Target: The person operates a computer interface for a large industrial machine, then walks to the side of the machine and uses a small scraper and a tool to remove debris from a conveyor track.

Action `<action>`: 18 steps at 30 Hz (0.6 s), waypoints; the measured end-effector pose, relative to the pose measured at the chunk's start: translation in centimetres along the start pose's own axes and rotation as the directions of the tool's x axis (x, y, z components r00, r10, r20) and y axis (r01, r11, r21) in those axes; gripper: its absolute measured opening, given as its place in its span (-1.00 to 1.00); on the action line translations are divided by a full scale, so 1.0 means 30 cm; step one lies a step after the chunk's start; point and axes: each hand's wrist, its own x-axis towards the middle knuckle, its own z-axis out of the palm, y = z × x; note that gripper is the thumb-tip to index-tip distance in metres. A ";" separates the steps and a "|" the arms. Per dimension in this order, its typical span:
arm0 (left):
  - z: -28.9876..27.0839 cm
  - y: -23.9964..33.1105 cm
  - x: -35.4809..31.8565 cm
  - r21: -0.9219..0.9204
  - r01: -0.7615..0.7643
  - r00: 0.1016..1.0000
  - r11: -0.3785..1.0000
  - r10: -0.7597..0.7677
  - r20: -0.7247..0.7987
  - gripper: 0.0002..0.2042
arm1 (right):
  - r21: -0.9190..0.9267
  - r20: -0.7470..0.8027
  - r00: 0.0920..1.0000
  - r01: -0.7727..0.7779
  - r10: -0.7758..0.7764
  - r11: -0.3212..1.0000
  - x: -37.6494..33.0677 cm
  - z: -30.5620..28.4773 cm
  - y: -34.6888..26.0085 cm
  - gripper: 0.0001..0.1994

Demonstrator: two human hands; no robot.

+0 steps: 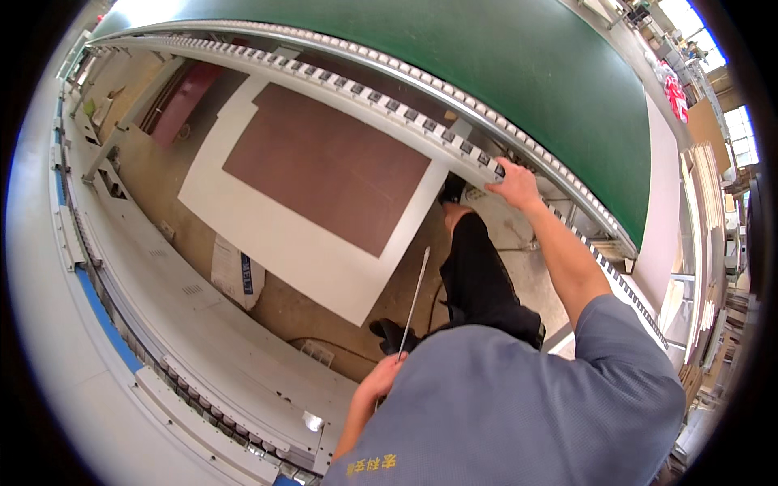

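Note:
My left hand (pixel 382 376) is low in the picture, closed around the near end of a thin metal rod (pixel 415 300). The rod points up and away, with a slightly wider tip. Farther forward and to the right, my right hand (pixel 516 185) grips a long pale rail (pixel 389 104) lined with small black and white rollers. Its thumb and forefinger bend over the rail's edge. A brown panel (pixel 328 168) lies on a larger white sheet (pixel 279 267) at floor level, left of my legs.
A green conveyor belt (pixel 502 65) runs beyond the rail. On the left stands a long grey-white machine frame (pixel 194 344) with a blue strip (pixel 105 320). A printed sack (pixel 235 274) and cables lie on the floor. Stacked boards (pixel 703 235) stand at the right.

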 end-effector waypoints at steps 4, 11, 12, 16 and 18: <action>0.000 0.074 0.049 0.029 0.038 0.999 0.999 -0.039 0.011 -0.64 | 0.007 0.019 1.000 -0.022 0.022 1.000 -0.003 -0.010 0.034 -0.27; -0.004 0.024 0.081 0.032 -0.112 0.993 0.993 0.113 -0.037 -0.66 | 0.027 -0.010 1.000 0.012 -0.012 1.000 -0.057 0.005 0.045 -0.29; -0.017 -0.009 0.078 0.118 -0.190 0.980 0.975 0.196 -0.034 -0.67 | 0.044 -0.019 1.000 0.005 -0.004 0.999 -0.078 0.024 0.074 -0.30; -0.047 -0.060 -0.057 0.298 -0.145 0.984 0.943 0.168 -0.054 -0.68 | 0.033 -0.047 0.998 0.040 -0.039 0.999 -0.108 0.015 0.067 -0.29; -0.068 -0.132 -0.140 0.249 -0.038 0.996 0.968 0.057 -0.070 -0.69 | 0.026 -0.018 1.000 0.015 -0.015 1.000 -0.131 0.001 0.037 -0.29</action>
